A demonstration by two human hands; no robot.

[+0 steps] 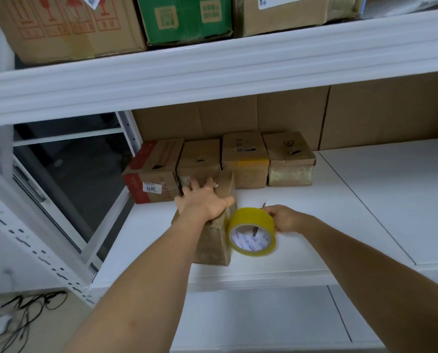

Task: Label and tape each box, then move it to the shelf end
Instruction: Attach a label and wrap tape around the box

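I had my left hand [202,202] pressed flat, fingers spread, on top of the brown box [212,240] near the shelf's [340,225] front edge, while my right hand [285,219] gripped the yellow tape roll [252,231] against the box's right side.

It looked like a stockroom or small warehouse. White metal shelving [212,72] with slotted uprights [34,250] ran in tiers, and cardboard cartons [59,24] crowded the top tier, one printed with red fragile marks, a green box [187,19] beside it, and others carrying white shipping labels [263,2]. On the middle shelf a row of small taped boxes [246,159] stood against larger cartons, one bearing a numbered sticker [152,187]. A yellow tape roll [252,231] was in use there. Loose black cables [34,304] lay on the floor.
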